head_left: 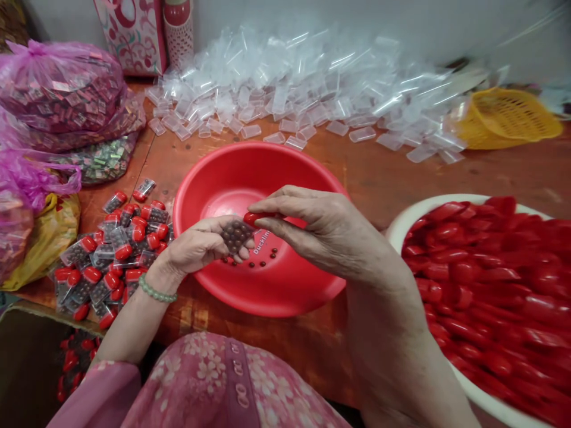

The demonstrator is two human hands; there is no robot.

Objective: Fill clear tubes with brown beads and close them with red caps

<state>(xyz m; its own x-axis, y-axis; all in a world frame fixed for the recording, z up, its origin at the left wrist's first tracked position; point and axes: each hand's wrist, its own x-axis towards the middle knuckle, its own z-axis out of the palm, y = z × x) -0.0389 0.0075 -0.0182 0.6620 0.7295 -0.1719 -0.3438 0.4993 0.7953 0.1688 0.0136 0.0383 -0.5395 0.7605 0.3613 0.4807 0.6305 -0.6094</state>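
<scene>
Over the red basin (276, 300), my left hand (196, 242) grips a small clear plastic case (235, 235) filled with dark brown balls. Between the thumb and fingers of my right hand (307, 223) is a red cap (254, 219), at the upper right end of the case. Whether the cap is seated on the case or only touching it, I cannot tell. Several loose brown balls (263, 263) lie on the basin's floor below my hands. Left of the basin is a heap of filled, red-capped cases (120, 252).
Clear empty cases (285, 89) are piled along the back. A white tub (397, 229) of red caps (491, 285) stands at right, a yellow basket (508, 119) behind it. Pink bags (66, 89) crowd the left. An open cardboard box (27, 351) holds more capped cases at lower left.
</scene>
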